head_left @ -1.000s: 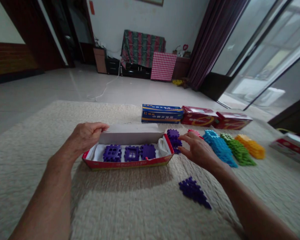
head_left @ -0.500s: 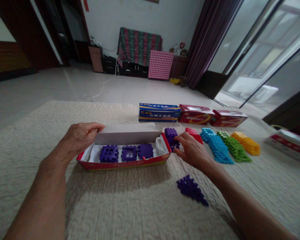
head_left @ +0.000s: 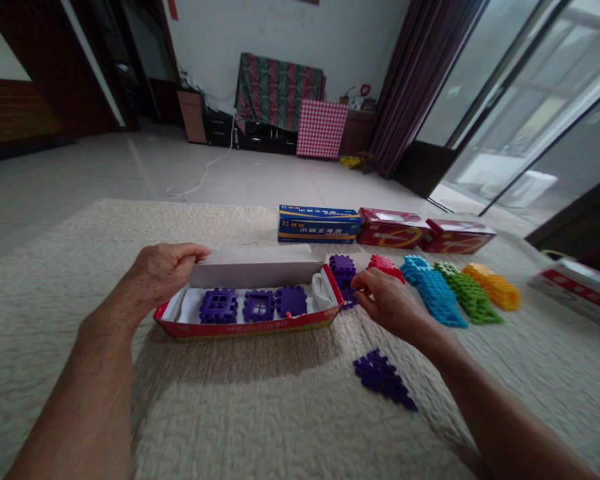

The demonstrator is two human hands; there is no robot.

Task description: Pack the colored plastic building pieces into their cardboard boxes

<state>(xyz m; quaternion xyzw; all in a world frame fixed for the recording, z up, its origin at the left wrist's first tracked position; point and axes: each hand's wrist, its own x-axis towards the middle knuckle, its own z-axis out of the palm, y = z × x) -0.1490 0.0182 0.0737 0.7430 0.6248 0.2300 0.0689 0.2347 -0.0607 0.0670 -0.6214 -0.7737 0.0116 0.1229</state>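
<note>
My left hand point(head_left: 167, 273) is closed on the raised lid point(head_left: 253, 255) of a long red cardboard box point(head_left: 250, 327). Inside the box lie three purple interlocking plastic tiles point(head_left: 219, 307), white paper and a coiled white cord point(head_left: 321, 290). Just right of the box, my right hand point(head_left: 385, 297) has its fingers pinched at the near end of a row of purple tiles point(head_left: 343, 265). The fingertips partly hide the purple tile they grip. Closer to me on the quilted cover lies a separate group of purple triangular pieces point(head_left: 384, 380).
Beyond my right hand lie stacks of red tiles point(head_left: 387, 265), blue tiles point(head_left: 435, 293), green tiles point(head_left: 470, 293) and yellow tiles point(head_left: 493, 287). Behind them stand a blue box point(head_left: 320, 227) and two red boxes point(head_left: 394, 229). Another box point(head_left: 580, 290) sits at far right.
My right hand has shifted slightly right, and its fingers have drawn together into a pinch at the purple tiles. The left hand and the box have stayed put.
</note>
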